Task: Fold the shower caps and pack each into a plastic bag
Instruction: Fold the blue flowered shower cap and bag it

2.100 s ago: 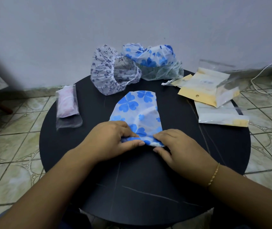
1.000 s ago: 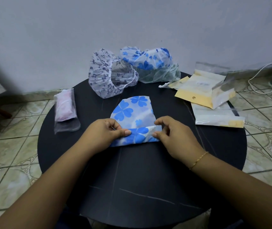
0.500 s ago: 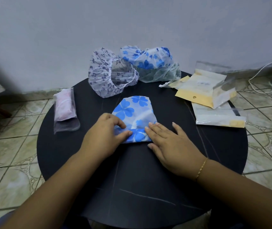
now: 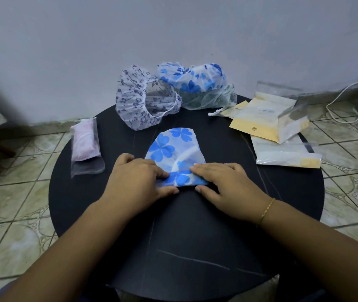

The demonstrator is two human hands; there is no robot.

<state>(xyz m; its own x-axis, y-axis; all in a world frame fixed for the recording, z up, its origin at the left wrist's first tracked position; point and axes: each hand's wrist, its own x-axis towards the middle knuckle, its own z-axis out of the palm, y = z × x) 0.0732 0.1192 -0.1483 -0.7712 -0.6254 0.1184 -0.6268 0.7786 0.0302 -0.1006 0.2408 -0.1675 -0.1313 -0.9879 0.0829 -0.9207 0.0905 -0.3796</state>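
- Flattened white shower cap with blue clover flowers lies mid-table on the round black table, near edge rolled up
- Left hand and right hand both pinch that roll — thumbs under, fingers over
- Clear bag holding a pink folded cap sits at 9 o'clock, stacked empty plastic bags at 2 o'clock

A room in a home, it seems: a small round black worktop stands against a plain painted wall, on a patterned tiled floor, with a white cable trailing along the skirting.
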